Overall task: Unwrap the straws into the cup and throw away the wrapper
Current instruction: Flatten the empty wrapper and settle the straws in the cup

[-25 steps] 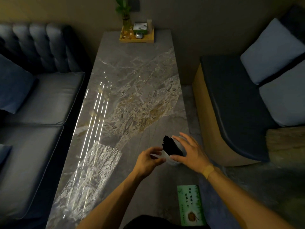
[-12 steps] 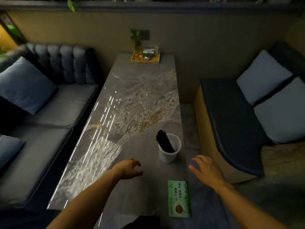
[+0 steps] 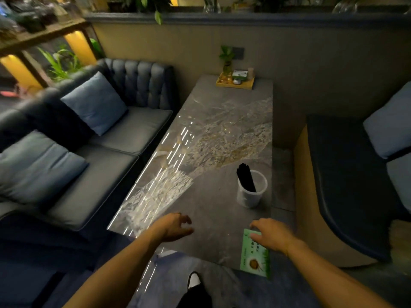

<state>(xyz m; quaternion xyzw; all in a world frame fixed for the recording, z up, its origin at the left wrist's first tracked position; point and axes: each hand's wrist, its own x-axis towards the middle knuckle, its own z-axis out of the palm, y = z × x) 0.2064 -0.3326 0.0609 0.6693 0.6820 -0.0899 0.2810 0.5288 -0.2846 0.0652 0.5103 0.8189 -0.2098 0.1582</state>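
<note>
A clear plastic cup (image 3: pixel 251 196) stands on the marble table (image 3: pixel 222 134) near its right edge, holding a bundle of black straws (image 3: pixel 245 177) that lean to the left. My left hand (image 3: pixel 175 225) hovers over the table's near edge, fingers loosely curled and holding nothing. My right hand (image 3: pixel 270 235) is spread with its fingers over the top end of a green packet (image 3: pixel 254 261) that lies at the table's near right corner. Whether the fingers touch the packet I cannot tell. No wrapper is visible.
A wooden tray (image 3: pixel 235 82) with a small plant and a tissue box sits at the table's far end. A dark sofa (image 3: pixel 93 156) with blue cushions runs along the left. A bench seat (image 3: pixel 347 185) with cushions is on the right.
Both hands have let go of the cup and drawn back toward me. The right hand has come down over the green packet. The view has pulled back and swung left.
</note>
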